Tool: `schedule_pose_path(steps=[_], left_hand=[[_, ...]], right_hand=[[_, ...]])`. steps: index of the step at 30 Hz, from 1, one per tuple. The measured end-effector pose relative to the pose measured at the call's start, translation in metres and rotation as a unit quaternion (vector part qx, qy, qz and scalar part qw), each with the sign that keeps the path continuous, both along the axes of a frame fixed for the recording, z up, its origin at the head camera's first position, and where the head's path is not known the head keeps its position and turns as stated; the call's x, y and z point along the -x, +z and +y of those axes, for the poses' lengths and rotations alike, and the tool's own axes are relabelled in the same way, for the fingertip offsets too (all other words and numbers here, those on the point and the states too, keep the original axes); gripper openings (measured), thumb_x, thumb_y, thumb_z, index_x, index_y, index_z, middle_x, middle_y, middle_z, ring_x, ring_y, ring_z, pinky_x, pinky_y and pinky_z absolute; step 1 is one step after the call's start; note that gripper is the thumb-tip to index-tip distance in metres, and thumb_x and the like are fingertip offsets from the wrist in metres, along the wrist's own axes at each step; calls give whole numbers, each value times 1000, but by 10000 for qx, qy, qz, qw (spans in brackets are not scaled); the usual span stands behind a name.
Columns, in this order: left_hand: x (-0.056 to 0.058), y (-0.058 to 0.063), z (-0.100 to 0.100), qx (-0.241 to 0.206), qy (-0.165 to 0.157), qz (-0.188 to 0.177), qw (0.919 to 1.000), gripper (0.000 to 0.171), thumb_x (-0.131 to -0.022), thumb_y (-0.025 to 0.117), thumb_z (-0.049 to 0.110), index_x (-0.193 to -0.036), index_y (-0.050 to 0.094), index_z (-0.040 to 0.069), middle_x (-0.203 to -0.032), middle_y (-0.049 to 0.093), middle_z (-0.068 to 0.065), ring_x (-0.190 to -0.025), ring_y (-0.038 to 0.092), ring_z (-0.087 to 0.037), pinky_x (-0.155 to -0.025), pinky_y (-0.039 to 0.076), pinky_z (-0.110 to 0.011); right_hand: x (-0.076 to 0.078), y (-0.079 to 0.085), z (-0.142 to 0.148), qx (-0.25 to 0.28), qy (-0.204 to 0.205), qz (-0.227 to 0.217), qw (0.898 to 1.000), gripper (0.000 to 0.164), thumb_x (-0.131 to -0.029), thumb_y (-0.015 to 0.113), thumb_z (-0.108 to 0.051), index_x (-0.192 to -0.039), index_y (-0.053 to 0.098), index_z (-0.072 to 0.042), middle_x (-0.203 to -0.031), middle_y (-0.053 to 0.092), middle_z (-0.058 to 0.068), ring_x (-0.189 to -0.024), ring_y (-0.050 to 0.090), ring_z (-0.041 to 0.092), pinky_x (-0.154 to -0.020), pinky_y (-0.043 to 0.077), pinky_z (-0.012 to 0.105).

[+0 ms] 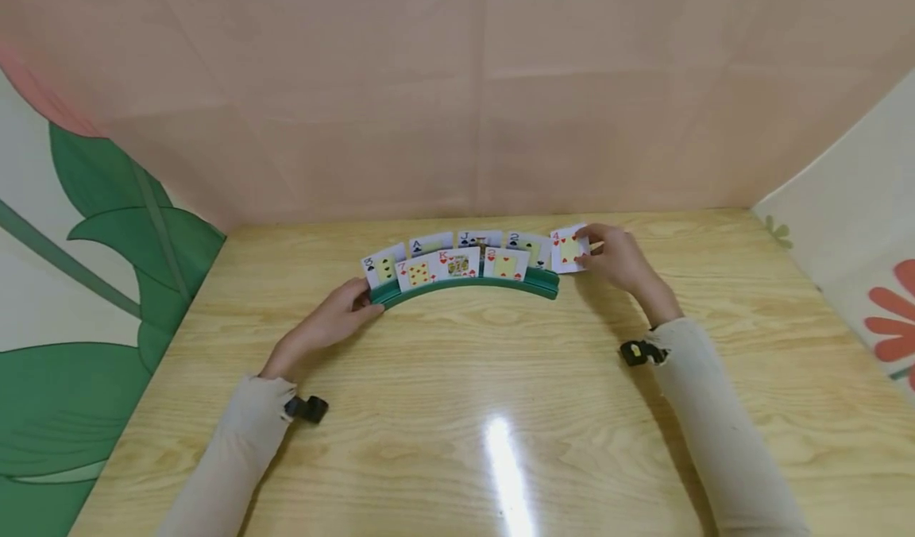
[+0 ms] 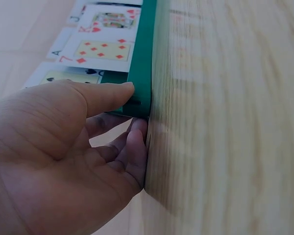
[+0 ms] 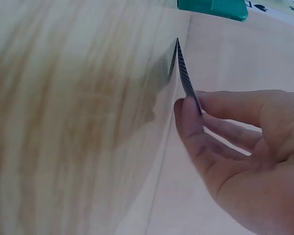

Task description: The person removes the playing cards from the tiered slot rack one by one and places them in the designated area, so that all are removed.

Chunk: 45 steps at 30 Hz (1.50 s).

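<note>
A curved green card holder (image 1: pixel 541 284) stands on the table with playing cards in two rows. Its left end is gripped by my left hand (image 1: pixel 334 316), thumb laid along the front face in the left wrist view. My right hand (image 1: pixel 620 259) pinches a 4 of hearts (image 1: pixel 566 260) by its right edge, beside the holder's right end. Edge-on in the right wrist view, that card (image 3: pixel 183 71) sits between thumb and fingertips. The front row shows a 7 of diamonds (image 1: pixel 415 275), a king of hearts (image 1: pixel 459 264) and a red 2 (image 1: pixel 506 265). Spades stand behind, partly covered.
The wooden table (image 1: pixel 400 410) reaches back to a pinkish cloth wall (image 1: pixel 457 124). Printed panels with green leaves (image 1: pixel 114 243) and red petals (image 1: pixel 897 314) flank it. Each wrist carries a small black camera (image 1: pixel 634 353).
</note>
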<state>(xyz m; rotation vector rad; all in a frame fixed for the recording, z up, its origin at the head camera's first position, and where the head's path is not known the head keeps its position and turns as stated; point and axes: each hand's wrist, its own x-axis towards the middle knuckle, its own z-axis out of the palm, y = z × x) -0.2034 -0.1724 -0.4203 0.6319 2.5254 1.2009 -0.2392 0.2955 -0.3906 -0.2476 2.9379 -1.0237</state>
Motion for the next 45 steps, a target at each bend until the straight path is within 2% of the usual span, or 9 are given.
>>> schedule_pose_path(steps=[7,12,17,20,26,31,37,39,45], left_hand=[[1,-2,0,27,38,24,10000,47,-104,55,15,-147,42,3,-111,52,-13,-96,48,-24,-82,42,-38],[2,-4,0,-23,31,44,10000,47,-103,55,16,-146,43,3,-110,51,-13,-95,48,-24,-82,42,-38],[3,-5,-1,-49,15,62,10000,47,-104,55,16,-147,43,3,-110,52,-13,-95,48,-24,-81,42,-38],[3,-5,-1,-46,11,61,10000,47,-103,55,16,-147,43,3,-110,52,-13,-94,48,-23,-81,42,-38],[3,-6,-1,-39,15,81,10000,47,-103,56,15,-147,43,5,-109,52,-12,-94,48,-23,-81,42,-36],[3,-5,-1,-67,1,84,9999,46,-103,56,15,-146,44,3,-110,52,-13,-95,48,-24,-81,42,-38],[0,-2,0,-37,64,-4,10000,47,-103,56,15,-147,43,2,-111,52,-14,-97,48,-24,-82,43,-38],[0,-1,1,-32,92,-22,10000,47,-103,56,14,-146,43,2,-112,52,-14,-97,48,-24,-83,43,-38],[0,0,2,-4,125,-17,9999,46,-102,56,14,-144,45,0,-111,52,-14,-96,49,-24,-82,43,-37]], right_hand=[[1,-4,7,-204,-27,-322,9993,40,-93,67,-6,-130,57,7,-117,60,30,-107,60,42,-79,52,42],[3,-7,10,-214,-110,-248,9994,38,-94,67,-7,-128,58,6,-114,61,29,-103,59,38,-70,48,30],[4,-12,13,-70,-163,-94,9998,34,-92,68,-6,-125,63,4,-114,61,28,-101,59,37,-68,46,27],[5,-14,15,-9,-189,-92,9998,34,-92,68,-6,-124,64,4,-116,61,28,-100,58,37,-70,46,29],[6,-14,15,-73,-323,-248,9991,50,-93,69,-6,-137,50,8,-114,58,28,-101,55,36,-73,45,31],[6,-14,14,-91,-307,-279,9991,46,-92,69,-6,-133,54,10,-114,59,29,-100,55,36,-71,46,29],[6,-12,9,-213,10,-392,9990,42,-91,69,-3,-130,57,10,-123,57,32,-109,53,41,-90,44,51],[6,-12,8,-235,74,-372,9990,43,-90,69,-2,-129,58,11,-124,58,32,-109,53,41,-92,43,54],[5,-12,7,-287,114,-215,9993,40,-90,67,0,-128,60,10,-122,59,33,-100,54,37,-83,44,47]])
